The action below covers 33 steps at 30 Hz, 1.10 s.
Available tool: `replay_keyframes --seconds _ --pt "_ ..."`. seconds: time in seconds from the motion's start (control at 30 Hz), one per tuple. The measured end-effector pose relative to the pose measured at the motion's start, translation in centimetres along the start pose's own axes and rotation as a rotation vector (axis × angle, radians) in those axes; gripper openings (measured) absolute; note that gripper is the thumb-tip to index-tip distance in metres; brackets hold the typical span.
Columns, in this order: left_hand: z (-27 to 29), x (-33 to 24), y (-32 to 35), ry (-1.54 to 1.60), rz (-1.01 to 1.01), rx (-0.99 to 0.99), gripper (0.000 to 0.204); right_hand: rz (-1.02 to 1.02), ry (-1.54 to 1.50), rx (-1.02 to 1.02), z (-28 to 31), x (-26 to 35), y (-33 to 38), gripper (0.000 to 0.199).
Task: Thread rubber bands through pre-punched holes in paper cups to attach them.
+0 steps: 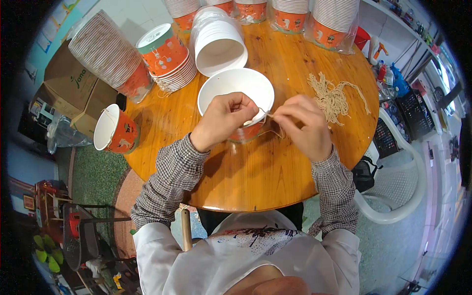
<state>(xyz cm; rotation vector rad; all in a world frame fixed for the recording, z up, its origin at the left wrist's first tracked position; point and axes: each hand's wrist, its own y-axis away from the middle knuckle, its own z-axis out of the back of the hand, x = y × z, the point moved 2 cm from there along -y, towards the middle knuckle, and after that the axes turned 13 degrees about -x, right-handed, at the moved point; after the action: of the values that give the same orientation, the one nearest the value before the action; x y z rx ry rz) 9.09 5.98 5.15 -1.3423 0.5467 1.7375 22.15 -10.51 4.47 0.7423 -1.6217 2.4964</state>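
A paper bucket [235, 84], white inside and orange outside, stands upright on the wooden table in front of me. My left hand [222, 119] is closed in a pinch at its near rim, on a thin beige string [268, 132]. Just right of the rim, my right hand [306, 127] also pinches that string between thumb and fingers. A loose part of it hangs down beside the bucket's wall. My fingertips partly hide where string and rim meet. A heap of cut beige strings [330, 98] lies on the table beyond my right hand.
Stacked paper buckets [108, 54] in clear plastic stand at the back left, with more along the far edge. Another stack [221, 51] lies on its side behind my bucket. One bucket with string [123, 132] sits at the left edge. A white plastic chair [393, 196] is at right.
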Motion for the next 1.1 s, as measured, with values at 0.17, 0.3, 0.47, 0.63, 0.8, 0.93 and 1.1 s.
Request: replay_keyframes --seconds 0.17,0.3,0.47,0.63,0.8,0.93,1.1 --pt "-0.7 -1.1 0.3 0.309 0.156 0.070 0.015 -0.273 -0.300 0.075 -1.7 0.9 -0.9 0.007" --pt "-0.7 -1.0 0.1 0.413 0.169 0.122 0.015 -0.419 -0.519 0.018 -2.6 0.1 -1.1 0.006" --pt "-1.1 -1.1 0.6 0.315 0.193 0.106 0.014 -0.586 -0.613 0.001 -3.2 -1.3 -0.4 0.009" --pt "-1.2 -1.1 0.4 0.343 0.193 0.105 0.016 -0.873 -0.844 -0.079 -3.4 -1.3 0.3 0.014" --pt "-1.2 -0.8 0.5 0.380 0.155 0.062 0.018 -0.780 -0.767 -0.078 -3.7 -0.4 1.5 0.016" --pt "-1.3 -0.8 0.7 0.334 0.096 0.006 0.017 -0.672 -0.593 -0.160 -4.4 -0.3 2.1 0.015" --pt "-1.1 -0.5 0.7 0.300 0.042 -0.035 0.017 -0.641 -0.493 -0.205 -4.2 0.2 2.1 0.012"
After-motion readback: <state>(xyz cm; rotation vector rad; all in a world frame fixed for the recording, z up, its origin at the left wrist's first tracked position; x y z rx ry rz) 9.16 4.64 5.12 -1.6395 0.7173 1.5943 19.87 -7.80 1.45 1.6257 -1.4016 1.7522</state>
